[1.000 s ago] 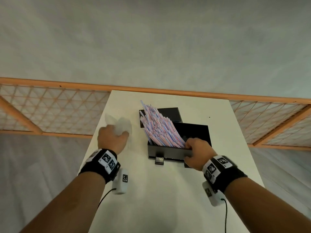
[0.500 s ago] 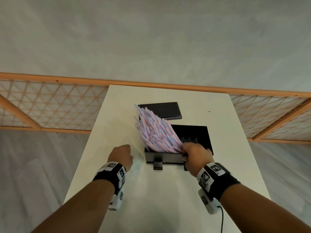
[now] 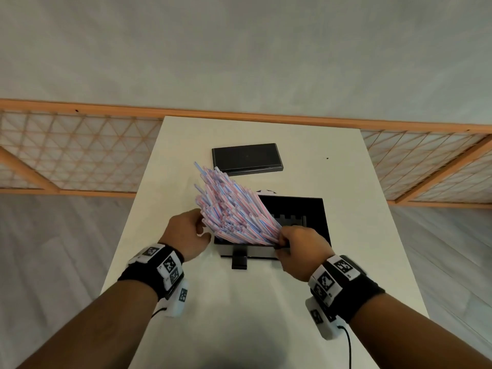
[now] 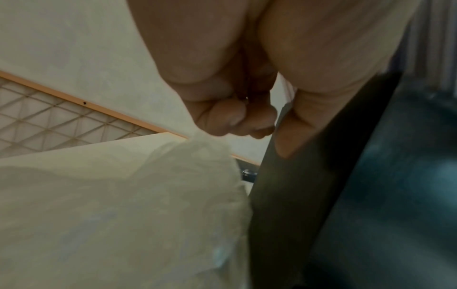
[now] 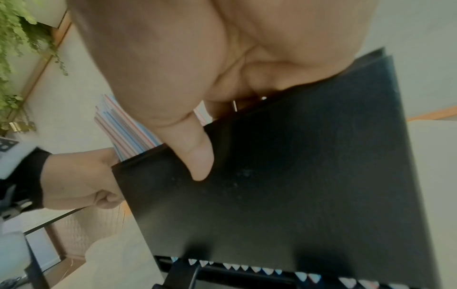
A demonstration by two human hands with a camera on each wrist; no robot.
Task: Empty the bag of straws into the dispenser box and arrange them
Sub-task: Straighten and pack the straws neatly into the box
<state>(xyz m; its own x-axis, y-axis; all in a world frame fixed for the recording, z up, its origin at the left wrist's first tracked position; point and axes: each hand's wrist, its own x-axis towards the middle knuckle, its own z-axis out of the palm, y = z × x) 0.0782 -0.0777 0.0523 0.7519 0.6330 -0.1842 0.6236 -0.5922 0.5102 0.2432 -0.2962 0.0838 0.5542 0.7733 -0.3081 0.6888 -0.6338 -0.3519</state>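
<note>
A fan of pink, blue and white striped straws (image 3: pixel 229 206) stands in the black dispenser box (image 3: pixel 316 222), leaning up and to the left over its rim. My right hand (image 3: pixel 281 241) grips the box's front wall (image 5: pixel 296 176), thumb (image 5: pixel 197 156) flat on the outside and fingers curled over the rim by the straws' lower ends. My left hand (image 3: pixel 202 225) is at the box's left corner beside the straws (image 5: pixel 123 127). Its fingers (image 4: pixel 222 117) are curled and hold nothing. The thumb lies against the box wall (image 4: pixel 296 195). The empty clear bag (image 4: pixel 123 205) lies on the table under that hand.
The box's black lid (image 3: pixel 246 158) lies flat on the white table (image 3: pixel 359 262) behind the box. A black tab (image 3: pixel 239 259) sticks out at the box's front, and straw tips (image 5: pixel 247 267) show in the slot below. Wooden lattice panels (image 3: pixel 66 155) flank the table.
My left hand lowered the clear bag to the table at the left, let it go and moved right to the straws. My right hand stayed on the box's front.
</note>
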